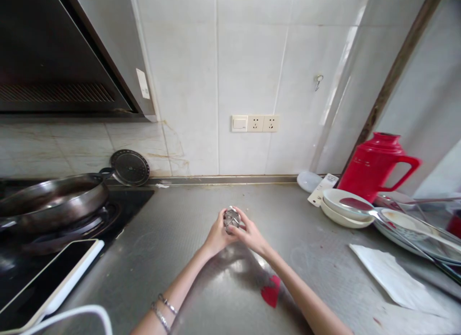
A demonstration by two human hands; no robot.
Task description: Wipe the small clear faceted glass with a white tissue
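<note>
Both of my hands meet over the middle of the steel counter (173,239). Between them is a small shiny metal ball-shaped object (231,218) with a patterned surface. My left hand (217,235) cups it from the left side, fingers wrapped round it. From the right, my right hand (249,234) grips it with the fingertips on its front. Bracelets sit on my left wrist. What the metal object is exactly cannot be made out.
A dark wok (50,200) sits on the black hob at left, with a tablet (46,277) and white cable near it. At right stand a red thermos jug (376,164), stacked white bowls (345,208), plates, and a paper towel (392,277). A red scrap (272,291) lies on the counter.
</note>
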